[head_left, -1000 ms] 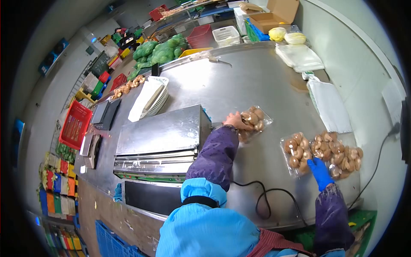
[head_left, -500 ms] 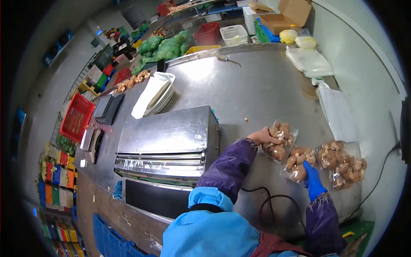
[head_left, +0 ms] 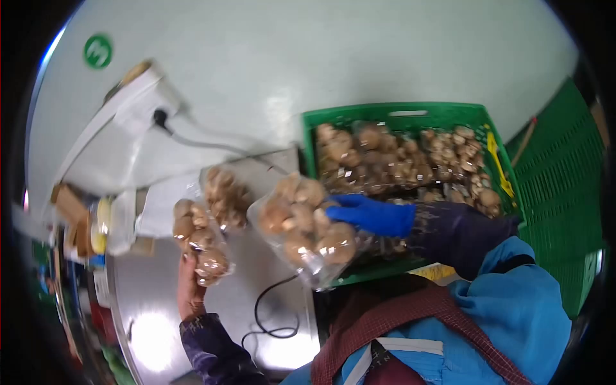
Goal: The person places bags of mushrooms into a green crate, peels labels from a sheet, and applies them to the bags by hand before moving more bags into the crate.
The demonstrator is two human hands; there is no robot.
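Observation:
My bare left hand [head_left: 191, 285] grips the near end of a clear pack of brown mushrooms [head_left: 201, 242] over the steel table. Just beyond it lies another mushroom pack [head_left: 224, 197], which the held one partly overlaps in view. My right hand [head_left: 375, 215], in a blue glove, is closed on the edge of a larger-looking mushroom pack [head_left: 305, 221], raised between the table and the green crate [head_left: 410, 110]. Its thumb is hidden behind the pack. Inside the crate lie several wrapped mushroom packs [head_left: 385, 157].
A black cable [head_left: 256, 314] curls on the steel table [head_left: 144, 301], and another plug [head_left: 160, 119] sits in a white socket box on the wall. White sheets [head_left: 167, 208] lie at the table's far side. A second green crate [head_left: 561, 173] stands at the right.
My view has swung right to the green crate. The right hand has lifted its mushroom pack from the table toward the crate; the left still holds one.

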